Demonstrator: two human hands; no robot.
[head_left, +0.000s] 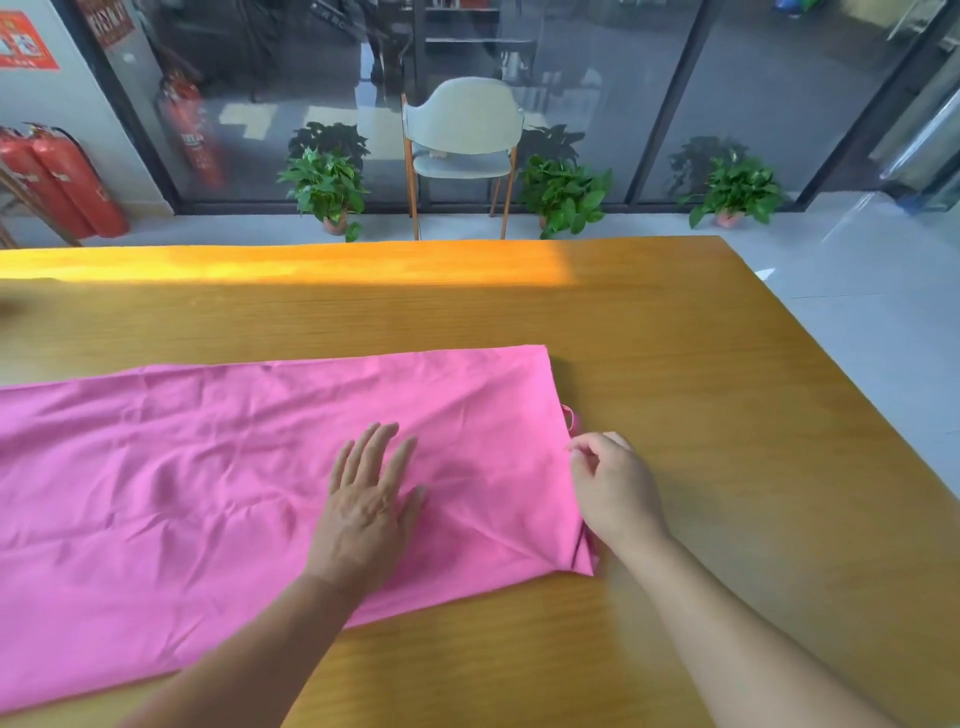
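Bare wood of the table (701, 338) showed beyond the pink cloth (182, 467) and to its right, open for a hand to pass. The left hand (366, 512) lay flat on the cloth and the right hand (613, 488) sat curled at its right edge, a strip of open cloth between them. A chair (462, 130) stood well beyond the far edge

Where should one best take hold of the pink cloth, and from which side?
Pinch the pink cloth at its right short edge, coming from the right: that edge lies free on the table, while the left hand rests on its middle.
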